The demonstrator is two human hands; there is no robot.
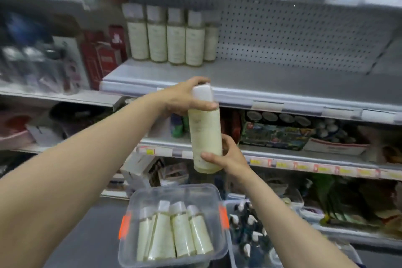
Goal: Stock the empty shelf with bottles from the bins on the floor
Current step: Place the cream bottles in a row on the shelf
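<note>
While the fingers [201, 105] of the left hand [182, 98] curl round the neck of the pale bottle [204, 135], just under its white cap [202, 92], the thumb [210, 156] of the right hand [227, 158] and its fingers pinch the lower body close to the base. Both hands hold the bottle; neither is spread. It hangs nearly upright, cap tipped a little to the left, in front of the shelf [282, 80] edge and above the clear bin [174, 189] on the floor, not yet set down.

At the back left of the shelf stands a row of matching bottles [174, 37], touching one another, with bare shelf to their right. The step in hand looks like the placing. To do it well, the base should clear the front lip. It can then travel back to just beside the last bottle in the row. The right hand is best slid off the side before the base lands, so no fingers are caught under it. The left hand can steady the neck until the bottle stands flat. Tall and narrow, it would probably topple its neighbours if nudged.

Four more bottles [174, 230] lie in the clear bin. A second bin [233, 257] beside it holds dark pump bottles [250, 224].
</note>
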